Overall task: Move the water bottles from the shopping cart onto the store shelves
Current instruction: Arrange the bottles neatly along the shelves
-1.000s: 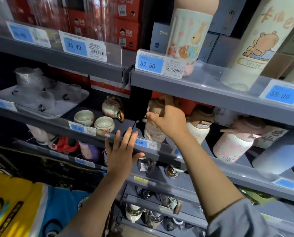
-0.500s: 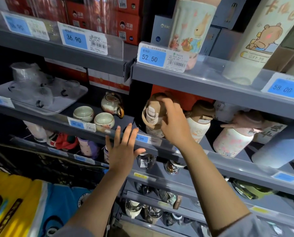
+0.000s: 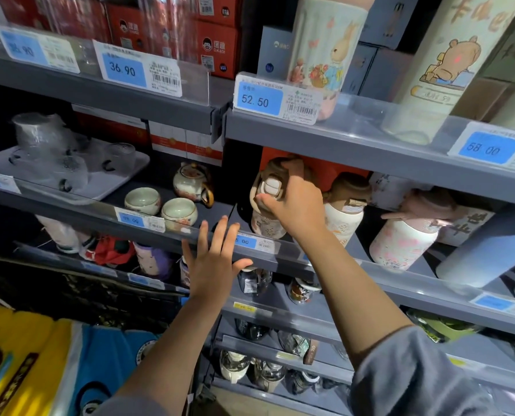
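Shelf [image 3: 280, 259] mid-row: right hand [image 3: 295, 205] clamped round bottle [image 3: 268, 202] lid, prob seating it upright; left hand [image 3: 211, 262] spread, empty, near edge.

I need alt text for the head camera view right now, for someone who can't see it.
The right hand grips a brown-lidded water bottle standing on a middle store shelf, beside similar bottles. The left hand is open, fingers spread, against the shelf edge. Teacups sit to the left; price tags line the shelves.
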Available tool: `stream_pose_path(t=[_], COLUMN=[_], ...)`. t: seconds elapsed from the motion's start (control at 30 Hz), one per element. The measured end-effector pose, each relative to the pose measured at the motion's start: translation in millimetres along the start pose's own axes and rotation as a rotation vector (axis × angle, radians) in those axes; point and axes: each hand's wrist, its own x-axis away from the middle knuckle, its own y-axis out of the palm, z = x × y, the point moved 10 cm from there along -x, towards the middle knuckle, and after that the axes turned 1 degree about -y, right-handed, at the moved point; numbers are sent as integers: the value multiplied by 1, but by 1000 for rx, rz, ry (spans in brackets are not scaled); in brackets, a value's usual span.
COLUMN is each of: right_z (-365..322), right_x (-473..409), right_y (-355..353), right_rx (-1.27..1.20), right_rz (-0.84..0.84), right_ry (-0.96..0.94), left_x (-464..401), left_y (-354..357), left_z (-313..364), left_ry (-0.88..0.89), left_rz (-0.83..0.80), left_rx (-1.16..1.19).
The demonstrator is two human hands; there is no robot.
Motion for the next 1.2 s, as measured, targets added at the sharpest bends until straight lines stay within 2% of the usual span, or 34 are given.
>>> stream_pose_path(t=[0.23,0.33,0.63,0.67,0.77,0.83,0.97,1.07,1.2], right_z=[-1,3,8,10,35,71,121,118,112], right_x=[3,4,17,23,55,74,70,51,36], right_y=[-4,-3,-9,-18,-60,-74,-67,-53,-46], right_rx=[-132,-172,-54,-55,-27,2,-9,36,187], right_rz=[2,-15,88,139,440,537,378,227,135], right_ry=[-90,-68,-105,-126,-173,-105,79,168,251], left_x=[-1,-1,-2,-1,0,1,1,1,3], left_y=[-1,-1,2,3,5,7,10,9,9], left_z=[0,1,1,1,-1,-4,-2,-1,-2], left_ry=[3,5,-6,-5,-4,-11,4,10,14], left_rz=[-3,-7,-62,-69,-73,-70,-81,-78,-101], left_rx=[-4,2,3,4,6,21,29,51,42])
